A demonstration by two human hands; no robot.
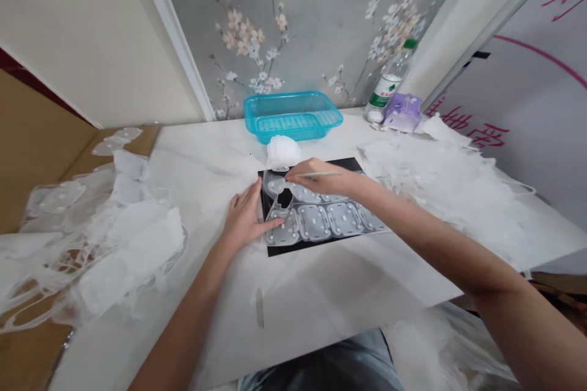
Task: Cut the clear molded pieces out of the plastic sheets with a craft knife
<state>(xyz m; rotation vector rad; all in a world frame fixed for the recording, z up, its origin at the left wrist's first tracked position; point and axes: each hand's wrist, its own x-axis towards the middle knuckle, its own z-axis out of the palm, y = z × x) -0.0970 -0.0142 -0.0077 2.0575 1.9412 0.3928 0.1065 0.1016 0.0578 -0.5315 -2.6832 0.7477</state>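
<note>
From the head camera, a black mat (293, 249) lies near the middle of the white marbled counter (321, 299). On it sits a translucent film sheet (328, 220), marked out in a row of rounded pads.

The left hand (247, 217) lies flat at the sheet's left end. Its grip is spread open and holds nothing, with the thumb and fingertips resting on the film's edge. The right hand (316, 172) reaches across to the far left corner of the sheet, its grip closed around a thin stick (323, 175) that juts out toward the wrist side. The fingertips meet the film where a rounded piece looks lifted from the mat (how far it has come free is hard to tell), and a patch of bare black shows just below.

Touching the mat's far edge is a small white mound (283, 149) of film pieces, and behind that stands a blue basket (251, 111) against the flowered wall. To the right of the basket are a clear bottle (389, 87) with a green cap and a purple packet (403, 111). Loose heaps of white film scrap (119, 232) cover the counter's left side and spill over brown cardboard (32, 153). More scrap lies spread along the right side.
</note>
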